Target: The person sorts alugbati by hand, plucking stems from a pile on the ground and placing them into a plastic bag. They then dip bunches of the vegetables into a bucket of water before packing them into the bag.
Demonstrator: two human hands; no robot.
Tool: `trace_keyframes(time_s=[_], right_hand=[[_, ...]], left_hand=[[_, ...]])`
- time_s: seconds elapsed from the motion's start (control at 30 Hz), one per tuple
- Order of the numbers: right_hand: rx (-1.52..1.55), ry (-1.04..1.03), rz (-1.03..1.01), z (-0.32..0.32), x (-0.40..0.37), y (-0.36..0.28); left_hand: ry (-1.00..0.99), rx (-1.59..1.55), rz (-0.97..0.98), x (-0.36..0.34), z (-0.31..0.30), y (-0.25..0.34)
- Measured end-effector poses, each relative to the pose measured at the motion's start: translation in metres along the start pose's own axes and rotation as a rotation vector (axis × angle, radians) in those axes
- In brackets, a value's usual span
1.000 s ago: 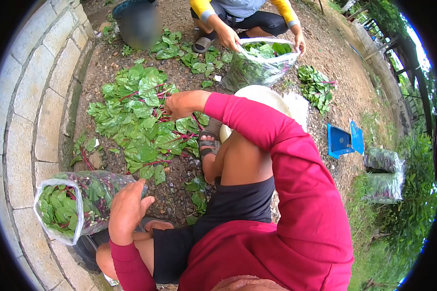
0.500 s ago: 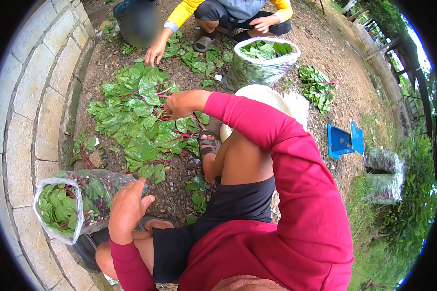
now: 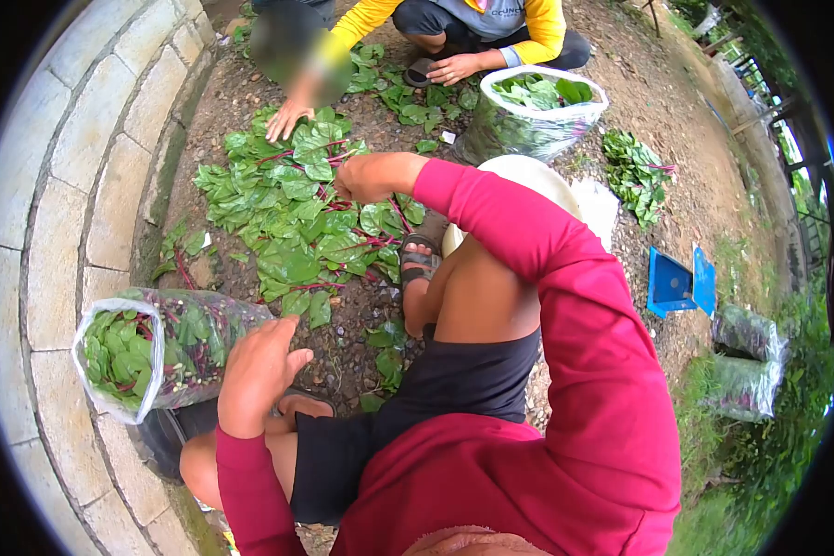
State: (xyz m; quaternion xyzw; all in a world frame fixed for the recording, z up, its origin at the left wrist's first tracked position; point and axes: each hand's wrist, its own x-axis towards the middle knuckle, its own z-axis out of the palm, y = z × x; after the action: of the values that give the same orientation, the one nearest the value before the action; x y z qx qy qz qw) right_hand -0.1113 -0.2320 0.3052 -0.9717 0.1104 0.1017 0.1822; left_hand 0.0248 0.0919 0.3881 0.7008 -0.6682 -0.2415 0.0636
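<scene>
A wide pile of green leaves with red stems [image 3: 292, 218] lies on the stony ground in front of me. My right hand [image 3: 371, 178] is at the pile's right side, its fingers curled down onto the red stems; its fingertips are hidden. My left hand [image 3: 258, 375] is beside a clear plastic bag of leaves [image 3: 199, 343] lying on its side, thumb held apart from the fingers, with nothing visible in it. Across the pile, a co-worker's hand [image 3: 290, 119] in a yellow sleeve touches the leaves; that person's other hand [image 3: 454, 69] rests near their sandal.
An upright bag of leaves [image 3: 528, 116] stands beyond a pale round container [image 3: 533, 178]. A small leaf bunch [image 3: 635, 176] and an open blue box [image 3: 672, 283] are on the right, with filled bags [image 3: 746, 361] farther out. A block wall [image 3: 93, 185] runs along the left.
The view has shifted, so the scene sits farther right. The co-worker's near hand now lies spread on the leaves, and their other hand has come down toward the sandal.
</scene>
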Motion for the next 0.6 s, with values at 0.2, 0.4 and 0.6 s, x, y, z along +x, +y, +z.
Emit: trace_keyframes(time_s=[0.2,0.4,0.6], right_hand=[[-0.018,0.006,0.003,-0.008,-0.008,-0.006],[0.013,-0.035,0.044,-0.011,-0.009,-0.016],[0.029,-0.026,0.059,0.002,-0.001,-0.013]], left_hand=[[-0.033,-0.011,-0.030,-0.002,0.012,0.000],[-0.040,-0.023,-0.040,-0.005,0.012,0.005],[-0.005,-0.014,-0.011,-0.004,0.009,0.002]])
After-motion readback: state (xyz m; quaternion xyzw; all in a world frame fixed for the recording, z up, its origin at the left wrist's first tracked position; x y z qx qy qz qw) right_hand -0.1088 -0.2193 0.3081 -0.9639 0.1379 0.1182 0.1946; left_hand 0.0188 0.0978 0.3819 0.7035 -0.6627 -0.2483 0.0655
